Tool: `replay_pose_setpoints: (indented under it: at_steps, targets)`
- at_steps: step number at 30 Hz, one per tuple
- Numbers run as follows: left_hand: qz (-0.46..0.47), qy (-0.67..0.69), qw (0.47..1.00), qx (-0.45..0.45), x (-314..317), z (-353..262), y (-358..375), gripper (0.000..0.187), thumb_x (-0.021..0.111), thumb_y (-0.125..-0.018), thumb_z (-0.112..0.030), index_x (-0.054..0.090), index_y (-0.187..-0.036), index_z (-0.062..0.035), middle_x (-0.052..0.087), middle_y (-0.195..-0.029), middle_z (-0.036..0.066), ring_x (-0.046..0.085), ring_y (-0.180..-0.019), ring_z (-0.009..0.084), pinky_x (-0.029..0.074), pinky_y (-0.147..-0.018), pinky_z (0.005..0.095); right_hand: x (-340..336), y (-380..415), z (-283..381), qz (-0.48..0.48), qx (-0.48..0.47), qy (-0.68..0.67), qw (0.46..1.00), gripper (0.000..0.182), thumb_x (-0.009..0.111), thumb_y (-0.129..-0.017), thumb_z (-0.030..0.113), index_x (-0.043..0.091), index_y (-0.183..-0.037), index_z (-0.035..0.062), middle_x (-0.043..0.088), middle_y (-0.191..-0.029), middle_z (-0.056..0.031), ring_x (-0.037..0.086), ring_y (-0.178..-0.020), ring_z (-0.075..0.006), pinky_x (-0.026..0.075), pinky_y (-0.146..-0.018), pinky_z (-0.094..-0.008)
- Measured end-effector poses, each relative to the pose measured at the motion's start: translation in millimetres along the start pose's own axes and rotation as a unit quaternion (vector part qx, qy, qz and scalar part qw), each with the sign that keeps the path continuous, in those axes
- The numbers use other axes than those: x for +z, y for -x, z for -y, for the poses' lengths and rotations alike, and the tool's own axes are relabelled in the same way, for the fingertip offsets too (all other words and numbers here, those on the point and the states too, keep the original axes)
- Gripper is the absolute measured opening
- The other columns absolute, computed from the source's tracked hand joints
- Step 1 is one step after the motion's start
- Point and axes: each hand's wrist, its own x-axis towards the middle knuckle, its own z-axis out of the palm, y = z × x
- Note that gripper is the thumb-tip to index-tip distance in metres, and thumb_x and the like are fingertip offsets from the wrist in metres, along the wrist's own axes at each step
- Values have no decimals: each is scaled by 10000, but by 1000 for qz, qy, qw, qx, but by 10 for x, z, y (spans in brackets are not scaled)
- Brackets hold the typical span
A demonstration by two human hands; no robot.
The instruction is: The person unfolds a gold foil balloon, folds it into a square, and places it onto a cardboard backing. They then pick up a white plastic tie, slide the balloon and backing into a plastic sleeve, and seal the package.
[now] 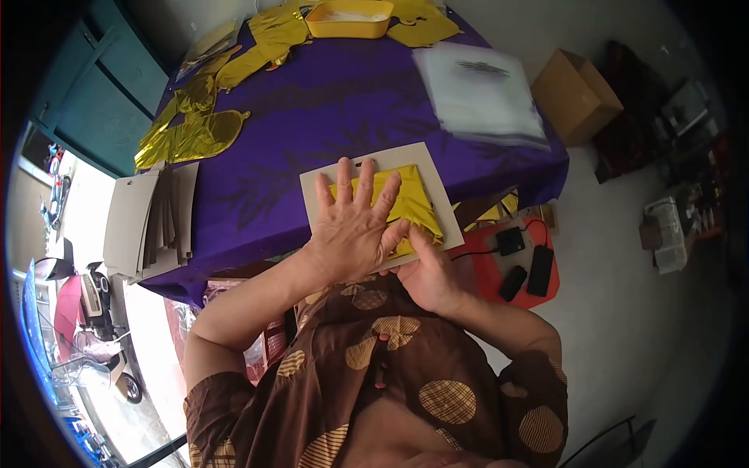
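A folded piece of shiny gold foil [409, 204] lies on a light grey card [312, 184] with a small slot near its top edge. My left hand [351, 222] rests flat on the foil, palm down and fingers spread. At the card's lower edge, my right hand [429, 273] grips it, thumb on top near the foil and the other fingers mostly hidden underneath. The card is held at the front edge of a table with a purple cloth [312, 101].
Stacked grey cards [148, 222] stand at the table's left corner. Flat gold foil balloons [195, 136] lie along the left and back, beside a yellow tray [349, 19]. Clear plastic bags [484, 97] are piled at right. Nearby are a cardboard box [576, 97] and a red stool [491, 273] with black devices.
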Motion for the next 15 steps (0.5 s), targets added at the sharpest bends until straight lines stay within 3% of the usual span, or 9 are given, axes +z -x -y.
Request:
replay_pose_setpoints:
  at_steps: [1,3,6,8,10,12,13,14,15]
  targets:
    - [2,-2,1000,-3,-5,-10,-1,759,291,-1014,-592,302,-1533,-38,289,-1522,347,264,-1376,591,204,-1069,701,1,0,-2,-2,-1,0,1000,350,455,-1057,370,524,-1271,101,608,-1103,-35,617,-954,-143,499,-756,-334]
    - [23,11,1000,-10,-40,-35,4,782,285,-1009,-610,290,-1536,-33,283,-1522,351,242,-1386,597,196,-1075,704,-125,1,-110,14,-67,121,990,324,456,-1059,350,550,-1233,93,613,-1086,-40,614,-941,-136,498,-745,-326]
    - [63,27,997,-24,-123,-95,-8,825,274,-997,-646,274,-1540,-26,270,-1523,359,215,-1396,609,185,-1092,706,-310,81,-86,41,-67,223,972,298,463,-1059,275,537,-1280,88,594,-1169,-48,595,-1050,-153,516,-815,-354]
    - [88,48,995,-28,-240,-109,-61,852,276,-985,-674,292,-1531,-21,272,-1525,358,214,-1403,603,181,-1109,696,-371,94,-21,29,-45,183,982,300,466,-1056,230,527,-1307,77,588,-1220,-57,587,-1122,-168,522,-867,-367]
    - [109,80,990,-26,-429,-89,-160,876,288,-971,-702,339,-1511,-14,286,-1526,350,229,-1411,584,181,-1131,677,-331,95,71,-14,-31,56,998,294,464,-1052,207,533,-1295,56,597,-1230,-68,587,-1149,-177,517,-896,-363]
    - [94,135,986,-29,-678,31,-379,867,321,-963,-706,403,-1472,-8,312,-1523,339,257,-1419,550,185,-1146,653,-310,222,296,-21,-149,359,921,329,468,-1040,215,547,-1299,28,600,-1284,-93,585,-1182,-196,480,-970,-364]
    - [86,163,982,-32,-742,111,-523,863,337,-959,-708,436,-1452,-6,324,-1521,334,270,-1422,533,186,-1154,641,-374,323,486,-33,-191,544,817,348,472,-1036,227,547,-1305,18,599,-1295,-100,583,-1192,-203,466,-994,-368]
    - [6,166,985,-35,-728,184,-674,735,448,-977,-620,554,-1342,9,426,-1465,320,335,-1414,477,230,-1170,575,-426,368,592,-43,-223,703,673,368,475,-1032,239,547,-1311,9,597,-1306,-107,580,-1202,-211,452,-1018,-372]
    - [-42,172,984,-16,-665,319,-893,643,506,-978,-538,587,-1300,13,467,-1430,315,370,-1396,464,273,-1160,535,-550,365,641,-69,-183,605,772,395,481,-1025,237,525,-1334,-5,586,-1324,-118,572,-1217,-225,446,-1031,-386]
